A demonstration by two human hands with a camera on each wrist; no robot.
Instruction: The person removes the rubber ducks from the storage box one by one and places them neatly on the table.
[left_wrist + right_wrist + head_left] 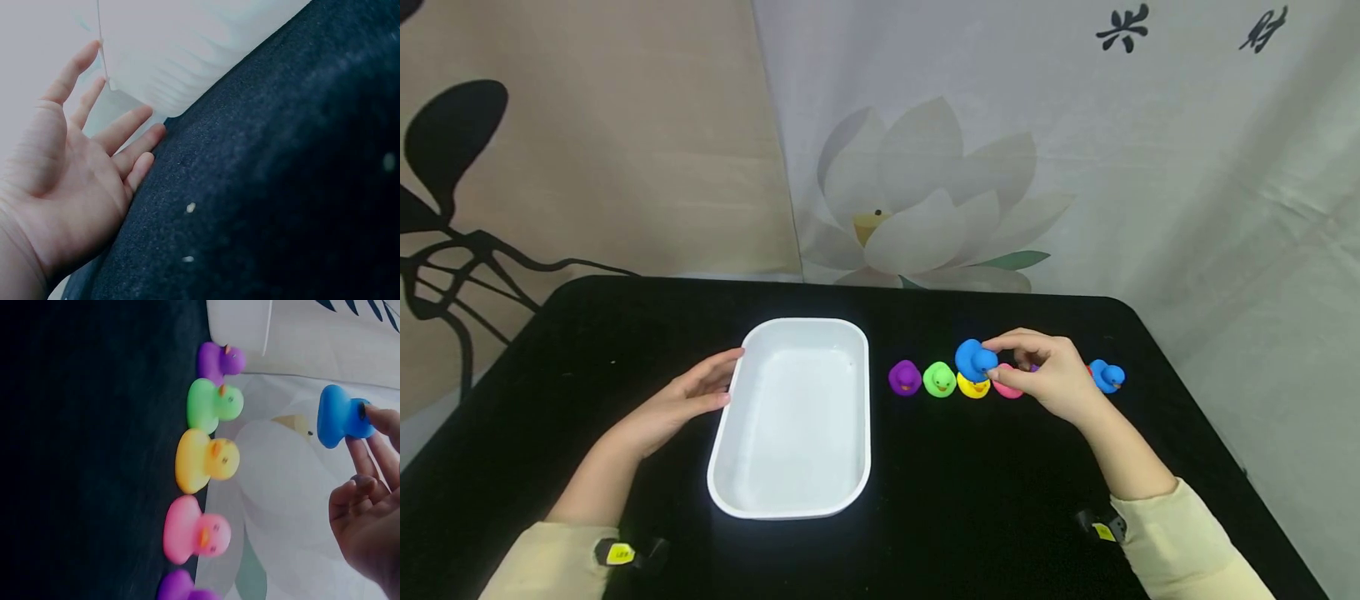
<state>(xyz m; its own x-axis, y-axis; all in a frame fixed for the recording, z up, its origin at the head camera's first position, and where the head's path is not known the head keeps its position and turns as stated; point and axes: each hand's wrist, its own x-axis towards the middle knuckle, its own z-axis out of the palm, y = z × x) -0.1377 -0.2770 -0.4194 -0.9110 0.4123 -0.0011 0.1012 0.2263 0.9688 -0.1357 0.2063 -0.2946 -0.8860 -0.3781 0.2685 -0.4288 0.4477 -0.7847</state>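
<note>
My right hand (1051, 373) pinches a blue rubber duck (973, 358) between thumb and fingers. In the right wrist view that duck (337, 417) hangs in the air, clear of the row. Below it stand a purple duck (905, 378), a green duck (939, 380), a yellow duck (973, 389) and a pink duck (1007, 388). A second purple duck (178, 587) follows, mostly behind my hand in the head view. At the left, my left hand (673, 408) has loosely extended fingers against the side of a white tray (790, 433), which holds nothing.
Beyond my right hand sits another blue duck (1107, 377), with a bit of red beside it partly hidden by the hand. A black cloth covers the table (955, 508). Behind its far edge hangs a printed curtain (1187, 167) with a lotus.
</note>
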